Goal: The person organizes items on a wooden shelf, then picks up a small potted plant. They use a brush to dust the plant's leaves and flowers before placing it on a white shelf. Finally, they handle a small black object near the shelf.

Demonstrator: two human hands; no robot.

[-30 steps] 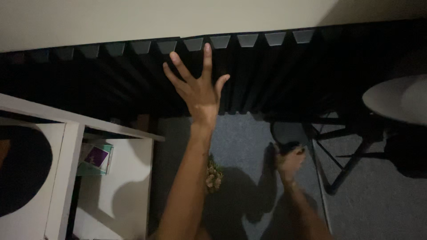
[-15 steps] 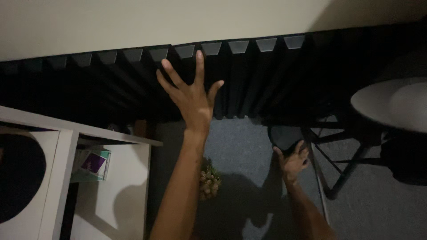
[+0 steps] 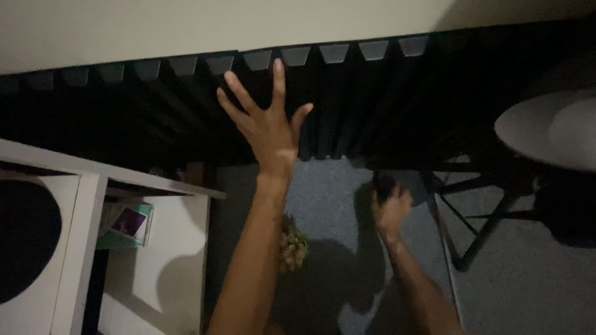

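1. White shelf unit (image 3: 161,260), far left: a small teal box (image 3: 127,222) sits in a compartment, position unchanged against the earlier views.
2. Left hand (image 3: 267,127): raised, fingers spread wide, holding nothing, laid against or just before the black pleated curtain (image 3: 347,105); contact cannot be confirmed. It sits close to where it was half a second ago.
3. A small cluster of dried flowers (image 3: 292,245) lies on the grey carpet (image 3: 335,186), just beside the left forearm.
4. Right hand (image 3: 391,208): low at the curtain's hem, now curled where it was open before. It appears to have gathered a dark fold; grip unconfirmed in the dim light.
5. Round white table (image 3: 552,133), far right, well apart.
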